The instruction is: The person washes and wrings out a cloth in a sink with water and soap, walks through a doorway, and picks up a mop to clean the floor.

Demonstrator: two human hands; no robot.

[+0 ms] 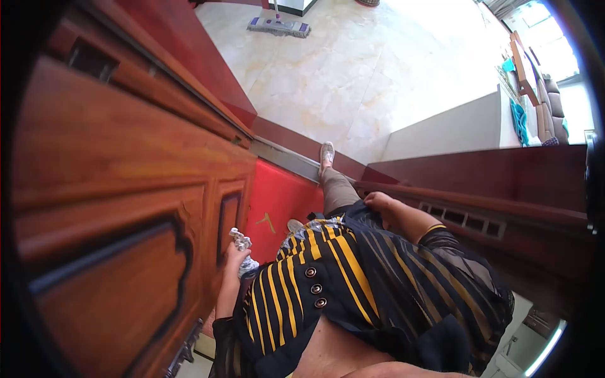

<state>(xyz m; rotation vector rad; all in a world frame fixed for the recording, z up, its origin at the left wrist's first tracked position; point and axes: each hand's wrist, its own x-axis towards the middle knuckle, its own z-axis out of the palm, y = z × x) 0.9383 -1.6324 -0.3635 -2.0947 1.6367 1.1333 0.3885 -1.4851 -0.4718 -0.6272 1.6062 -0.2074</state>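
Observation:
My left hand (234, 257) is closed around a bunched grey-white cloth (241, 240), which sticks out above and below the fist. It hangs beside the carved wooden door (120, 220). On the other side, my right hand (380, 203) is at the edge of the dark fabric of my striped top (334, 264), with its fingers curled in. What those fingers grip, if anything, is hidden. One foot in a light shoe (326, 154) is at the door sill (283, 159); the other shoe (295, 225) is on a red mat (271, 195).
Past the sill lies a pale marble-look floor (340, 69) with a flat mop (279, 27) at the back. A low white wall (450, 123) and a dark red door frame (479, 173) bound the right side. A metal door handle (186, 349) is at lower left.

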